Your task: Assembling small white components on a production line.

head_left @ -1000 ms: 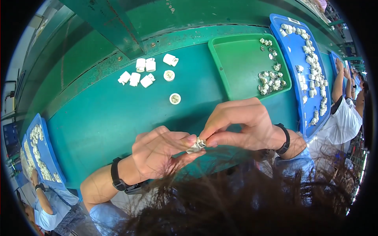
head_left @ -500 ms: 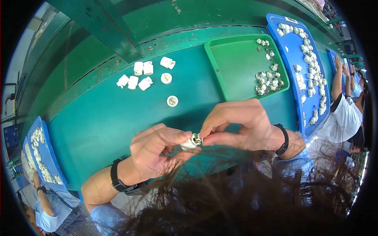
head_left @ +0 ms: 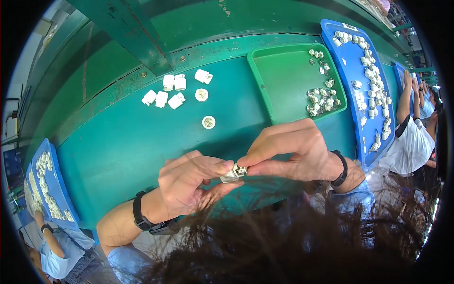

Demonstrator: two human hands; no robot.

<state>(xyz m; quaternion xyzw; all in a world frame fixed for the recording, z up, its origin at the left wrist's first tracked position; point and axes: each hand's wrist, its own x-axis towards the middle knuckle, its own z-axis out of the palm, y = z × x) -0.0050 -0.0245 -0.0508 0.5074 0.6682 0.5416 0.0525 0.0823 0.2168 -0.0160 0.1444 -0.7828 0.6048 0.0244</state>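
My left hand [head_left: 189,180] is closed around a white cylindrical housing [head_left: 229,178] that looks like a lamp-socket shell, its open end facing right. At that end sits a small white insert with metal parts [head_left: 241,171], and my right hand [head_left: 293,151] pinches it between thumb and fingertips. Whether the insert is inside the housing or only at its mouth is hard to tell. Beyond my hands, several similar white housings [head_left: 161,99] lie on the green table [head_left: 118,151]. Two round white pieces, one nearer [head_left: 208,122] and one farther [head_left: 201,95], show their inner faces.
A green tray [head_left: 276,80] with small white-and-metal inserts [head_left: 323,100] lies beyond my right hand. Right of it, a long blue tray [head_left: 347,61] carries many white pieces; another blue tray [head_left: 59,177] is far left. Co-workers sit at left [head_left: 61,255] and right [head_left: 411,146].
The housing and the insert have shifted slightly right, and the insert's angle has changed a little. Both hands keep their grip. The table view has moved slightly.
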